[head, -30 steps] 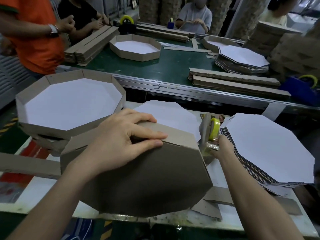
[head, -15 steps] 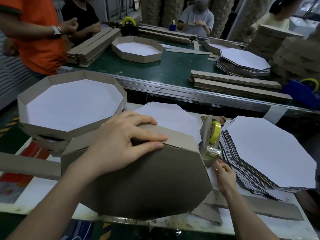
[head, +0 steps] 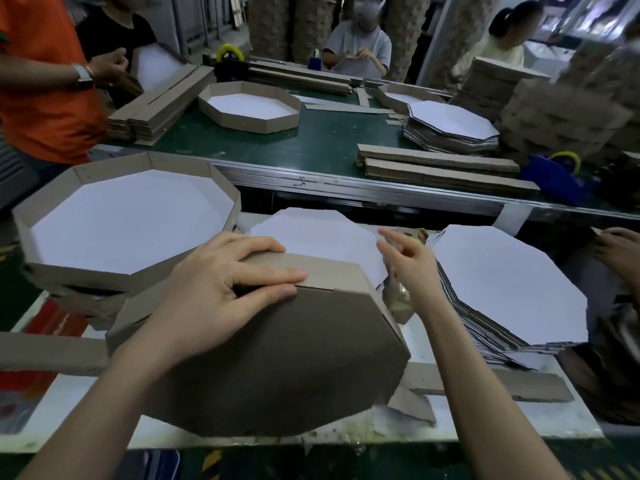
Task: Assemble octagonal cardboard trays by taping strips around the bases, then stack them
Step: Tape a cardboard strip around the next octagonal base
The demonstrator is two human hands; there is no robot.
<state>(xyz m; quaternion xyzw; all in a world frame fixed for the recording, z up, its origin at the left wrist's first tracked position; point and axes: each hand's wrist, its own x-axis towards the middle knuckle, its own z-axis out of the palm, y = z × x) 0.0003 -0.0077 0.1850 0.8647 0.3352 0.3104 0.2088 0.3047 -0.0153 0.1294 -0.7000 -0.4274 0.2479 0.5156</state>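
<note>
Two hands are in view. The left hand [head: 221,289] is laid flat on the tilted tray [head: 277,368] at near centre of the table [head: 485,422], fingers pressed over its wall strip [head: 332,270], thumb against the brown underside. The right hand [head: 410,268] is raised just right, loosely spread, empty. Finished trays [head: 128,216] are stacked left and flat bases [head: 509,282] are piled right.
</note>
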